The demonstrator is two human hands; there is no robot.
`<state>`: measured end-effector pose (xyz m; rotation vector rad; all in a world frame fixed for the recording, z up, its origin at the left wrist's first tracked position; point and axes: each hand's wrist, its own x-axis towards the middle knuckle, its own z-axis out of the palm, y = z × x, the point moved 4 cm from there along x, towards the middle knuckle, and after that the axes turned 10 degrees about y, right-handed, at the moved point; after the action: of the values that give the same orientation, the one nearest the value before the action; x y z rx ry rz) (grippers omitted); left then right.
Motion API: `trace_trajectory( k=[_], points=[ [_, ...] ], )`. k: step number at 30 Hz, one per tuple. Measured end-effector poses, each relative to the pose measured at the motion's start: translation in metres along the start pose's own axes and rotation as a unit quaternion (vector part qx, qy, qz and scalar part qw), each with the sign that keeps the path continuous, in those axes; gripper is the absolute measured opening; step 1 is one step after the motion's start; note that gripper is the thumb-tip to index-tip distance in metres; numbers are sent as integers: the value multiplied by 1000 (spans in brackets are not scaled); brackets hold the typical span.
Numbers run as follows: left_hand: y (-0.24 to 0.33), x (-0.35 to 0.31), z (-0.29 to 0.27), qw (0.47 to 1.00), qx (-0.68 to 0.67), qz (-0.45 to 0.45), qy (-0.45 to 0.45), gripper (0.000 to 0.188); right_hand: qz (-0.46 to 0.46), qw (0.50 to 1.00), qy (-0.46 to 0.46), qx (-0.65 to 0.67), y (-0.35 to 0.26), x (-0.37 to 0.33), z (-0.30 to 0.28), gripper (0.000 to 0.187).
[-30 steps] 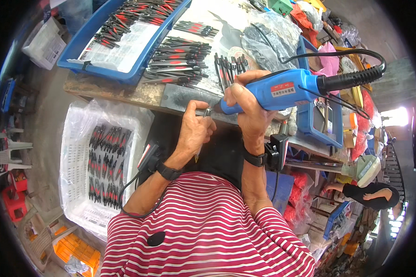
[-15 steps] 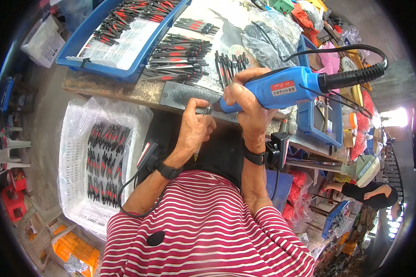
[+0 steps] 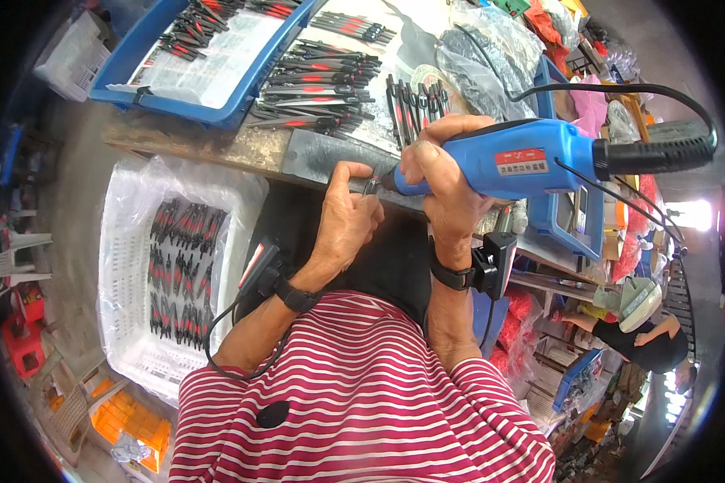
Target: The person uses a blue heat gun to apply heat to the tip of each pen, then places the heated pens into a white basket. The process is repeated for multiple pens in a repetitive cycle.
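My right hand (image 3: 451,185) is wrapped round a blue electric screwdriver (image 3: 499,157), which lies nearly level with its black nose pointing left. Close to that nose, my left hand (image 3: 346,217) pinches a small, shiny metal-looking piece (image 3: 371,186). Its fingers cover most of the piece, so its kind cannot be made out, nor whether the driver tip touches it. Beyond my hands, slender black-and-red tools (image 3: 318,80) lie in a stack on the bench. A smaller group of similar tools (image 3: 411,105) is just past the screwdriver nose.
A blue tray (image 3: 238,105) with more black-and-red tools stands at the back left. A white plastic-lined crate (image 3: 121,314) with rows of them is left of my lap. The black power cable (image 3: 669,92) loops at right. Another person (image 3: 652,342) is at far right.
The screwdriver and right hand have shifted slightly right in the picture, and the left hand slightly too. A pointed tip seen below the left hand earlier no longer shows. Both grips stay closed.
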<state>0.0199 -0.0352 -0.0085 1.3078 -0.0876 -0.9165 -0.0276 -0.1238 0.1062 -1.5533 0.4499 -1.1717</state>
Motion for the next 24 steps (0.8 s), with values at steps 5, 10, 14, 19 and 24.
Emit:
trace_trajectory(
  k=[5, 10, 14, 19, 24],
  points=[
    [-4, 2, 1, 1000, 6, 6, 14, 32, -104, 993, -41, -33, 9, 6, 2, 18],
    [-2, 1, 0, 1000, 8, 19, 7, 32, 8, 1000, 6, 23, 17, -3, 0, 18],
    [1, 2, 1, 1000, 1, 1, 3, 33, 87, 994, 49, 45, 14, -7, -1, 22],
    [-1, 2, 1, 1000, -22, -3, -8, 34, 28, 999, -31, -12, 2, -1, 0, 21],
    [0, -1, 0, 1000, -18, -19, -1, 34, 34, 994, 30, 102, 8, 1, 1, 16]
  ],
)
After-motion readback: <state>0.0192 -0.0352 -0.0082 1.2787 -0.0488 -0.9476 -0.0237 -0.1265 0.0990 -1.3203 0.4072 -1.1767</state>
